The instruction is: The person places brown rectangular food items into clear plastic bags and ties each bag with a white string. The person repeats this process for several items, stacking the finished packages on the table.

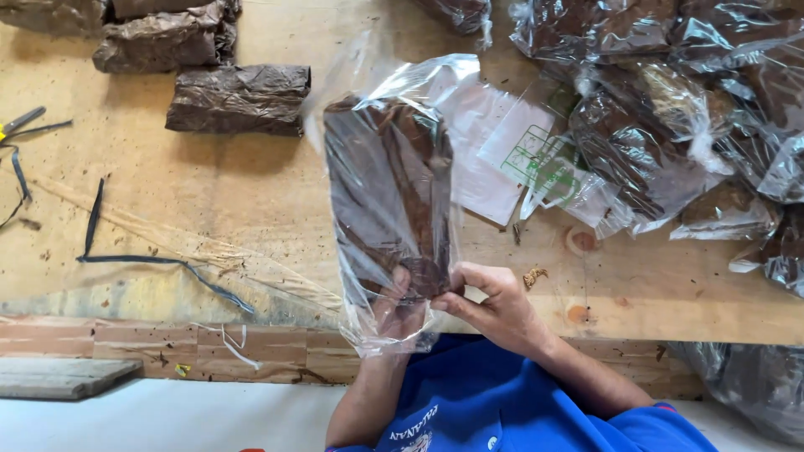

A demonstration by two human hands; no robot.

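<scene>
I hold a clear plastic bag (pixel 381 92) upright above the near edge of a wooden table (pixel 251 192). Inside it sits a dark brown bundle of dried leaves (pixel 387 192). My left hand (pixel 395 311) is inside the bag's open lower end, fingers on the bundle's bottom. My right hand (pixel 494 303) pinches the bag's edge and the bundle's lower corner from the outside. I wear a blue shirt (pixel 494 402).
Three unbagged leaf bundles (pixel 239 99) lie at the back left. A heap of bagged bundles (pixel 670 117) fills the back right, with flat empty printed bags (pixel 528 155) beside it. Black straps (pixel 142 261) and a yellow-handled tool (pixel 18 123) lie at left.
</scene>
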